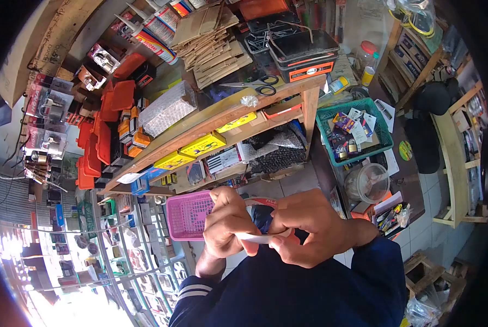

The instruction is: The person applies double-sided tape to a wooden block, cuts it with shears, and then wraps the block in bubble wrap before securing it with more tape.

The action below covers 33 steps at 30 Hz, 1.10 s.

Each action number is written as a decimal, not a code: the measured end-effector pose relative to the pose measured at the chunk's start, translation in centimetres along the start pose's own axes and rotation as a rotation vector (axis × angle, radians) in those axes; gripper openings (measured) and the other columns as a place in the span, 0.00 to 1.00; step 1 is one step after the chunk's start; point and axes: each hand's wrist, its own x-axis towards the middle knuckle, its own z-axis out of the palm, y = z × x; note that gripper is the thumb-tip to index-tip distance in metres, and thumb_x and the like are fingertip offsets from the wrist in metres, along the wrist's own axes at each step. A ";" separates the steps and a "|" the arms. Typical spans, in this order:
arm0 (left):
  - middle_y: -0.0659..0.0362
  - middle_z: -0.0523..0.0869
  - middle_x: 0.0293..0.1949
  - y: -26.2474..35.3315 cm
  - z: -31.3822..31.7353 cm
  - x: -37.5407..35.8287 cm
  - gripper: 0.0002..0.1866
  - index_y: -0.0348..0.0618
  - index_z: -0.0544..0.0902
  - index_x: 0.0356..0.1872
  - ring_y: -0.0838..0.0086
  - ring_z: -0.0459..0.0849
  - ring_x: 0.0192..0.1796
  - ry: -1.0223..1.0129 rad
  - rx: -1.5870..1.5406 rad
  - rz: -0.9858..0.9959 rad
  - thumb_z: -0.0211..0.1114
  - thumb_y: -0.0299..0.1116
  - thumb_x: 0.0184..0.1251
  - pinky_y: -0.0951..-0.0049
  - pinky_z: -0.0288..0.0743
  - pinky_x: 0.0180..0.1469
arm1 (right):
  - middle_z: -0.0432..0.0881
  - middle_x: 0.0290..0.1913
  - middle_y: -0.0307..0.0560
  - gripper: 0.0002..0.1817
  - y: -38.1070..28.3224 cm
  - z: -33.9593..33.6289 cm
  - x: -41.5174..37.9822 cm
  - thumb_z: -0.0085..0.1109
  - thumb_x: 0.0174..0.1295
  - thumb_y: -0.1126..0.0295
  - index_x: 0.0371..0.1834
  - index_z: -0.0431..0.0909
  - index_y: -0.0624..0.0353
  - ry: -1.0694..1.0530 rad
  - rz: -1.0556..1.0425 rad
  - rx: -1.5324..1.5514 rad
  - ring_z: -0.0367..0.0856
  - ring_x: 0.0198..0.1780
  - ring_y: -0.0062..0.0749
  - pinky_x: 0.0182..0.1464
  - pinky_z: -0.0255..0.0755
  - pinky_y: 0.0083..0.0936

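Note:
A thin white strip (257, 238) is stretched between my two hands, in front of my chest. My left hand (227, 220) is closed on its left end, with the fingers curled. Thumb and fingers of my right hand (309, 226) pinch the other end. Just behind my left hand is a pink plastic basket (187, 218), partly hidden by that hand. Something dark and rounded shows between and behind my hands; I cannot make out what it is.
Scissors (255, 84), cardboard pieces (214, 49) and a black bin (304, 54) lie on the wooden shelf (211, 122) ahead. On the right are a green basket (354, 131) of small packages and a clear round tub (367, 183). Glass shelving (140, 256) stands at left.

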 end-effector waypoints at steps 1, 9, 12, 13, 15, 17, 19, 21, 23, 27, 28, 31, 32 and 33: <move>0.69 0.80 0.24 0.0 0.0 0.0 0.23 0.51 0.83 0.30 0.72 0.74 0.31 0.005 -0.002 -0.003 0.74 0.60 0.56 0.65 0.61 0.43 | 0.79 0.21 0.40 0.00 0.0 -0.1 0.0 0.63 0.51 0.75 0.26 0.83 0.58 -0.008 -0.016 -0.001 0.78 0.20 0.32 0.23 0.69 0.30; 0.68 0.80 0.25 -0.4 0.5 -0.2 0.23 0.50 0.83 0.29 0.71 0.74 0.32 0.033 -0.056 -0.024 0.74 0.60 0.57 0.66 0.61 0.42 | 0.74 0.19 0.45 0.05 0.3 -0.2 -0.4 0.65 0.50 0.72 0.24 0.77 0.57 0.024 -0.020 0.026 0.77 0.20 0.42 0.23 0.68 0.38; 0.67 0.80 0.25 -0.6 0.8 -0.3 0.24 0.48 0.82 0.29 0.70 0.73 0.32 0.069 -0.136 -0.039 0.73 0.60 0.60 0.66 0.62 0.40 | 0.74 0.19 0.45 0.04 0.7 -0.2 -0.6 0.63 0.49 0.73 0.26 0.79 0.59 0.037 -0.092 0.062 0.76 0.20 0.42 0.23 0.69 0.38; 0.66 0.80 0.25 -0.7 0.9 -0.4 0.24 0.48 0.81 0.29 0.69 0.72 0.32 0.090 -0.194 -0.043 0.72 0.60 0.62 0.66 0.62 0.39 | 0.74 0.20 0.44 0.04 0.5 0.0 -0.8 0.63 0.48 0.74 0.28 0.80 0.60 0.078 -0.103 0.072 0.76 0.20 0.41 0.23 0.69 0.36; 0.65 0.80 0.26 -1.2 1.2 -0.8 0.25 0.47 0.81 0.30 0.69 0.71 0.32 0.097 -0.316 -0.054 0.71 0.60 0.64 0.66 0.61 0.38 | 0.75 0.20 0.43 0.06 0.1 -0.1 -0.6 0.64 0.47 0.75 0.30 0.81 0.60 0.116 -0.115 0.088 0.76 0.20 0.40 0.23 0.69 0.35; 0.64 0.80 0.26 -1.6 1.7 -0.9 0.25 0.46 0.80 0.30 0.69 0.70 0.32 0.101 -0.431 -0.065 0.70 0.60 0.66 0.66 0.61 0.37 | 0.82 0.21 0.43 0.10 -0.5 -0.6 -0.1 0.61 0.47 0.73 0.31 0.86 0.64 0.131 -0.215 -0.009 0.81 0.21 0.32 0.25 0.76 0.26; 0.64 0.79 0.27 -1.9 2.1 -0.8 0.26 0.46 0.80 0.29 0.70 0.67 0.32 0.091 -0.659 -0.050 0.69 0.61 0.67 0.67 0.60 0.37 | 0.82 0.21 0.43 0.09 -0.6 -0.9 -0.1 0.63 0.45 0.73 0.30 0.86 0.64 0.108 -0.231 0.012 0.80 0.20 0.31 0.24 0.75 0.25; 0.65 0.79 0.27 -2.0 1.9 -0.5 0.26 0.48 0.79 0.28 0.71 0.66 0.33 0.061 -0.678 -0.071 0.68 0.62 0.67 0.67 0.59 0.37 | 0.81 0.20 0.43 0.09 -0.7 -0.9 -0.3 0.64 0.44 0.74 0.29 0.85 0.64 0.056 -0.193 0.047 0.80 0.20 0.31 0.23 0.74 0.25; 0.65 0.79 0.27 -2.2 2.1 -0.1 0.26 0.49 0.79 0.27 0.70 0.67 0.33 0.035 -0.709 -0.039 0.68 0.63 0.67 0.67 0.59 0.37 | 0.81 0.20 0.43 0.08 -0.7 -0.8 -0.1 0.64 0.44 0.74 0.28 0.85 0.63 0.054 -0.199 0.071 0.79 0.20 0.31 0.23 0.73 0.25; 0.66 0.80 0.27 -2.0 2.1 -0.1 0.25 0.50 0.82 0.29 0.69 0.67 0.34 0.031 -0.704 -0.040 0.68 0.63 0.66 0.66 0.60 0.38 | 0.74 0.18 0.35 0.06 -1.2 -0.7 0.0 0.70 0.47 0.74 0.25 0.80 0.57 0.074 -0.142 0.101 0.74 0.17 0.28 0.19 0.66 0.26; 0.65 0.80 0.27 -1.8 2.1 -0.1 0.26 0.50 0.83 0.29 0.69 0.68 0.34 0.051 -0.616 -0.015 0.67 0.64 0.66 0.66 0.60 0.39 | 0.74 0.18 0.35 0.06 -1.2 -0.6 0.1 0.70 0.47 0.74 0.25 0.80 0.57 0.076 -0.140 0.099 0.74 0.17 0.28 0.19 0.66 0.26; 0.65 0.81 0.27 -1.6 1.7 0.2 0.26 0.49 0.84 0.31 0.67 0.70 0.35 0.048 -0.432 0.039 0.67 0.64 0.65 0.65 0.61 0.41 | 0.73 0.17 0.35 0.07 -1.0 -0.4 0.1 0.71 0.47 0.74 0.23 0.79 0.56 0.097 -0.124 0.047 0.72 0.16 0.27 0.19 0.65 0.26; 0.65 0.81 0.28 -1.5 1.5 0.3 0.26 0.49 0.84 0.31 0.66 0.71 0.36 0.028 -0.331 0.066 0.67 0.65 0.64 0.65 0.62 0.41 | 0.73 0.17 0.35 0.07 -1.0 -0.3 0.0 0.71 0.47 0.73 0.23 0.79 0.56 0.102 -0.114 0.028 0.73 0.17 0.28 0.19 0.65 0.27; 0.65 0.81 0.28 -1.6 1.3 0.2 0.26 0.49 0.84 0.31 0.66 0.71 0.36 0.028 -0.332 0.067 0.67 0.65 0.64 0.65 0.62 0.41 | 0.73 0.17 0.36 0.08 -0.9 -0.2 0.0 0.71 0.47 0.73 0.23 0.78 0.57 0.106 -0.105 0.011 0.73 0.17 0.29 0.20 0.64 0.27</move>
